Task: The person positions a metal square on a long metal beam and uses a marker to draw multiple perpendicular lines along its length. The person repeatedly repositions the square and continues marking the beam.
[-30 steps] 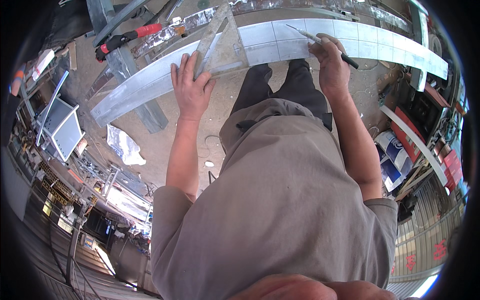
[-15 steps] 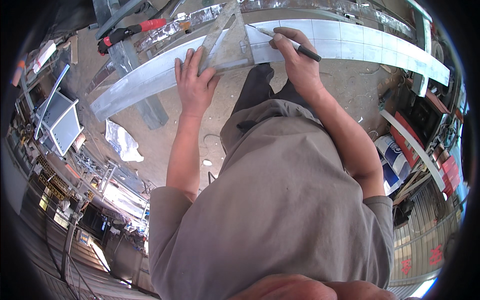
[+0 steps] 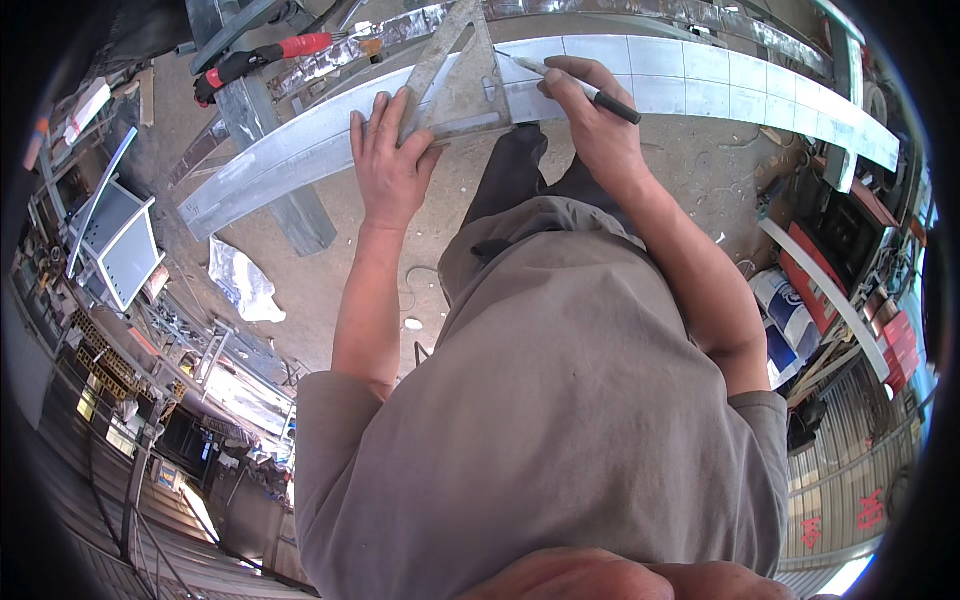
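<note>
Lowest in the frame is the person's grey shirt (image 3: 540,420), with both forearms rising from it toward the top of the picture. Up the left-centre, the left hand (image 3: 388,165) lies flat with fingers spread, pressing down a metal triangular square (image 3: 462,80) so that its lower edge sits against the near edge of the long pale metal strip (image 3: 690,75); it pins the tool rather than gripping it. Just right of it, at top centre, the right hand (image 3: 590,115) is pinched around a black-capped marker (image 3: 580,88), whose tip touches the strip right beside the square's right-hand edge. The step in hand looks like scribing a line across the strip along that edge; the next move would call for the square to be kept from slipping while the tip follows the edge. Farther off, in the upper left, a red-handled tool (image 3: 262,58) lies on a metal beam (image 3: 262,140).
</note>
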### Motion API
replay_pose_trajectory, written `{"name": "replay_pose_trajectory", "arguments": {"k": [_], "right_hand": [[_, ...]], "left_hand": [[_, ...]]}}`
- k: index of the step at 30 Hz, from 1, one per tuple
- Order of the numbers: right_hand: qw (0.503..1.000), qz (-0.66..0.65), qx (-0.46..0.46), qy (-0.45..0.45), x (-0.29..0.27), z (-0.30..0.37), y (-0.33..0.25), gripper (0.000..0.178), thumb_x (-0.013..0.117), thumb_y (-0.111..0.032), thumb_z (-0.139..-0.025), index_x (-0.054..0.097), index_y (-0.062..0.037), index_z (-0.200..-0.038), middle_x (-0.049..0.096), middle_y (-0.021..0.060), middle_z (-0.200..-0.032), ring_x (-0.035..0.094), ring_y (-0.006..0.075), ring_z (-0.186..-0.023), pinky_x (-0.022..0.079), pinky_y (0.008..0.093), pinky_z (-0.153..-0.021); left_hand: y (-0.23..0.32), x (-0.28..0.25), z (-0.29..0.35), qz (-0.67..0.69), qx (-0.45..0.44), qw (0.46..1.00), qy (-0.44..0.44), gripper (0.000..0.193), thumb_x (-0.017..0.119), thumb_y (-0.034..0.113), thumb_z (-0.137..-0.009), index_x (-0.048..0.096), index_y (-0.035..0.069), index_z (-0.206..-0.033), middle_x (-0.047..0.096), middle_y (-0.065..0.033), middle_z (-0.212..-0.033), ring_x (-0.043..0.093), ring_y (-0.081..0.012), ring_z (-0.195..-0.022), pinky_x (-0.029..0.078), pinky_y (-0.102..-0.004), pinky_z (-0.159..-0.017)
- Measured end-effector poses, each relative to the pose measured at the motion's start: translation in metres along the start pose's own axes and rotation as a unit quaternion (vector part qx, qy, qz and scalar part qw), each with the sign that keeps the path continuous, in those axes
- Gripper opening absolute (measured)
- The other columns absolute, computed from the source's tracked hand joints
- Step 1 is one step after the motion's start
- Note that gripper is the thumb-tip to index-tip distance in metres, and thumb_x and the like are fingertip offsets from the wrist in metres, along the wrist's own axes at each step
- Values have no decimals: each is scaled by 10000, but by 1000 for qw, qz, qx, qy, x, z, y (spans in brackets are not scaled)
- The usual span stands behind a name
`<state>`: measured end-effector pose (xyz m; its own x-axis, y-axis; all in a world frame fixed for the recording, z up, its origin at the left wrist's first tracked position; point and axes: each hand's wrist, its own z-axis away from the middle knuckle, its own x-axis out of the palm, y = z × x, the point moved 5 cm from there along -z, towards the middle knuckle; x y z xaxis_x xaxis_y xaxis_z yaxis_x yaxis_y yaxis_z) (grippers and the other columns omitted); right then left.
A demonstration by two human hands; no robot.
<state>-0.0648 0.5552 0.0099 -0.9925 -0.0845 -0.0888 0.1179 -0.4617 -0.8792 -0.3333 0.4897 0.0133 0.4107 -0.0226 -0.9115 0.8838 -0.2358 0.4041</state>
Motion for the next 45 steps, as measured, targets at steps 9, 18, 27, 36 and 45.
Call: {"name": "replay_pose_trajectory", "arguments": {"k": [9, 18, 27, 36, 45], "right_hand": [[995, 61, 58, -50, -23, 41, 10, 293, 723, -258, -986, 775, -25, -1157, 764, 72, -964, 690, 155, -845, 547, 314, -761], [998, -61, -17, -14, -41, 2, -8, 347, 680, -264, -1033, 741, 25, -1214, 767, 88, -990, 682, 163, -1009, 485, 342, -1028], [988, -144, 6, 50, -42, -6, 21, 357, 669, -275, -1016, 736, 8, -1223, 766, 91, -1006, 701, 176, -992, 513, 318, -931], [981, -148, -39, 118, -35, -10, 27, 356, 623, -237, -1026, 730, 55, -1200, 755, 129, -1003, 716, 202, -974, 534, 338, -976], [975, -166, -46, 140, -33, -10, 27, 369, 606, -214, -1033, 709, 87, -1219, 742, 163, -1041, 731, 240, -983, 565, 369, -985]], "left_hand": [[-2, 2, 1, -1, 1, 1000, 10, 325, 917, 201, -746, 664, 161, -947, 570, -114, -1582, 487, -401, -1500, 284, -650, -1258], [-1, 0, -2, -2, -10, 1000, -4, 295, 913, 196, -748, 680, 149, -922, 561, -100, -1588, 458, -388, -1520, 271, -643, -1272], [-32, -12, 15, -13, -28, 999, -13, 308, 915, 177, -739, 681, 155, -938, 538, -120, -1602, 455, -401, -1512, 277, -642, -1265], [-71, -34, 35, -4, -10, 1000, -12, 342, 915, 206, -756, 667, 155, -985, 531, -168, -1606, 463, -438, -1503, 286, -675, -1235], [-71, -31, 33, 0, 9, 1000, 17, 357, 924, 262, -766, 651, 177, -979, 543, -158, -1602, 469, -438, -1497, 272, -674, -1238]]}}
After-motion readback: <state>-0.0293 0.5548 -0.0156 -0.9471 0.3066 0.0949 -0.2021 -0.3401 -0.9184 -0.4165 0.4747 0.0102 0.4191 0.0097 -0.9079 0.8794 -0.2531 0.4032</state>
